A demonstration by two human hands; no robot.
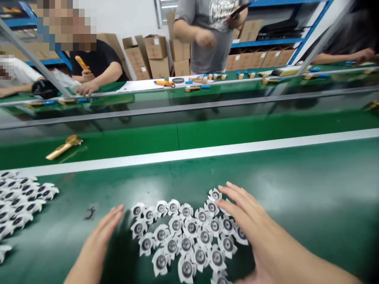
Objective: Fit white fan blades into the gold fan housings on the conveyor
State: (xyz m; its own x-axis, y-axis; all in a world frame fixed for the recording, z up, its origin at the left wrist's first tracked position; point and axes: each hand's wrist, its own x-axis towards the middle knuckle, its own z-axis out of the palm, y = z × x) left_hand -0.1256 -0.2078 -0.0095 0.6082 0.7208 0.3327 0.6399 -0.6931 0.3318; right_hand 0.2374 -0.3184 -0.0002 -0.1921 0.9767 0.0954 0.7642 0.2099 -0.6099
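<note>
Several small white fan impellers (186,244) with dark round hubs lie in a loose cluster on the green work surface (310,197), between my two hands. To the left of the cluster, my left hand (102,232) is held edge-on with its fingers stretched out and nothing in it; a gap separates it from the nearest impeller. On the right side, my right hand (247,221) has its fingers extended and spread, its fingertips at the cluster's upper right edge. It covers some impellers there. Whether the fingers press on them I cannot tell.
More white impellers (17,201) lie at the left edge. A small dark scrap (89,212) rests near my left hand. Past a white strip (189,153), a gold-coloured handled part (64,147) lies on the green belt (142,138). Co-workers (211,39) are across the line.
</note>
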